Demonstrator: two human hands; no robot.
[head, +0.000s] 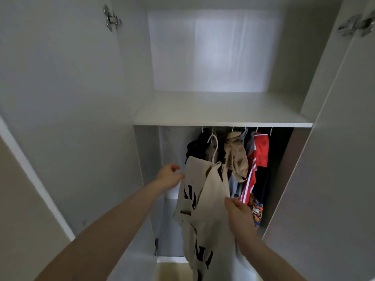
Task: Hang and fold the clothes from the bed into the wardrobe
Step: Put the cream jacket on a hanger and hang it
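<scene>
Standing at the open wardrobe (221, 123), both doors swung wide; metal hinges (111, 18) show high on the left door and high on the right.

I hold a cream shirt (203, 199) with dark block letters out in front of the hanging space; it sits on a white hanger (214, 148), whose hook rises above the collar, below the shelf edge and not on any rail that I can see; the rail itself is hidden behind the shelf.

My left hand (169, 176) is at the shirt's left shoulder, fingers curled against the cloth edge; whether it truly pinches the cloth I cannot tell, blur at the fingertips. My right hand (239, 211) grips the shirt's right side lower down, thumb and fingers closed on a fold of the fabric.

Behind the shirt, clothes hang already under the shelf: a dark garment (195, 147) at the left, a tan garment (236, 159) in the middle, a red garment with white stripes (257, 159) to the right, and a patterned multicoloured piece (256, 211) low beneath the red one; thin hanger hooks show along the shelf's underside.

The upper shelf compartment has a pale back panel (213, 49) lit brighter than the sides.
</scene>
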